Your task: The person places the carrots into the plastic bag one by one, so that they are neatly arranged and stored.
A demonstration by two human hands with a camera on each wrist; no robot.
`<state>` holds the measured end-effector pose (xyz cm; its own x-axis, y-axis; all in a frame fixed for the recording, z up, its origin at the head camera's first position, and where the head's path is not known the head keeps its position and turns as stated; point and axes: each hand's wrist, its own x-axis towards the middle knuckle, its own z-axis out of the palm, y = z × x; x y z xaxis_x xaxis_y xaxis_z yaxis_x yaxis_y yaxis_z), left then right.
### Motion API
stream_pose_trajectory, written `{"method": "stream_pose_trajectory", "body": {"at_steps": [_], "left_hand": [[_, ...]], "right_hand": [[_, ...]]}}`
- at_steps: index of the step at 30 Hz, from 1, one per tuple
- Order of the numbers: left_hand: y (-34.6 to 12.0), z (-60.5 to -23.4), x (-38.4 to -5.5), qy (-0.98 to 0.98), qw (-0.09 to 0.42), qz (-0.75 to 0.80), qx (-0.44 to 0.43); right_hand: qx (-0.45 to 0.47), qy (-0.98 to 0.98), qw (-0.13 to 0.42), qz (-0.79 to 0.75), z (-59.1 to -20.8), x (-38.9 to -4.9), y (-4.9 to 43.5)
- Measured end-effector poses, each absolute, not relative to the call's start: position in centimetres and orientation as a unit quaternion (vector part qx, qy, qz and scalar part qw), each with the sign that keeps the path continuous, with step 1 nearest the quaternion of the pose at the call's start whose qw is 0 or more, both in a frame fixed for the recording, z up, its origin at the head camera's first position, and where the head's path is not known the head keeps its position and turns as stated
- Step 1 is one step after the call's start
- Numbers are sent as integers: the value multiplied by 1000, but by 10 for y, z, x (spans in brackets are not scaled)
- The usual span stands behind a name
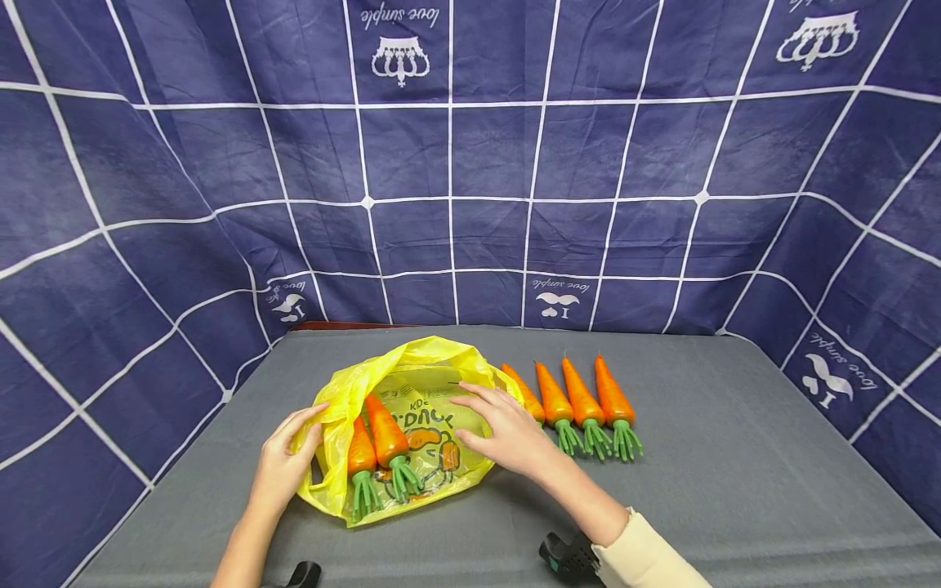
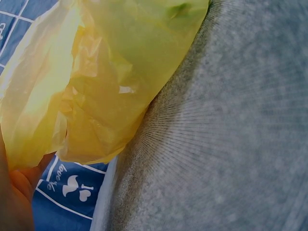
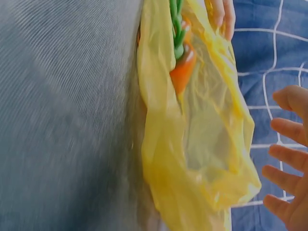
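A yellow plastic bag (image 1: 434, 351) lies with its wide mouth facing me, dark printing showing on its inside. Two orange carrots with green stems, one here (image 1: 387, 433), rest in its left part. My left hand (image 1: 283, 461) pinches the bag's left edge; the left wrist view shows the thin film (image 2: 103, 110) rising from that hand (image 2: 19, 192). At the right side of the mouth is my right hand (image 1: 507, 429), fingers spread and holding nothing. In the right wrist view this hand (image 3: 293, 163) appears apart from the bag (image 3: 163, 144).
Several more carrots (image 1: 613, 400) lie in a row on the grey tabletop (image 1: 720, 457), right of the bag; the nearest is partly hidden behind it. A blue cloth (image 1: 492, 155) with white grid lines stands around the back and sides.
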<state>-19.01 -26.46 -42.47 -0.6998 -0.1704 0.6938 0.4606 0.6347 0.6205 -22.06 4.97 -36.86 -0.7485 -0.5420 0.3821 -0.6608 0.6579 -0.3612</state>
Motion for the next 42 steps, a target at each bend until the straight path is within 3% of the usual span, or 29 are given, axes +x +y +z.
{"method": "stream_pose_trajectory", "body": {"at_steps": [21,32,42], "left_hand": [[-265,-425,-191,-825,371,-418,-78],[-248,-399,-174,-821,376,-420,-84],[-266,-425,-191,-832,370,-407,-74]], "right_hand": [[253,-926,149,238,-370,-224,128],[229,-930,166,233,-376,-232,172],[197,-944,156,212,-394,-246,210]]}}
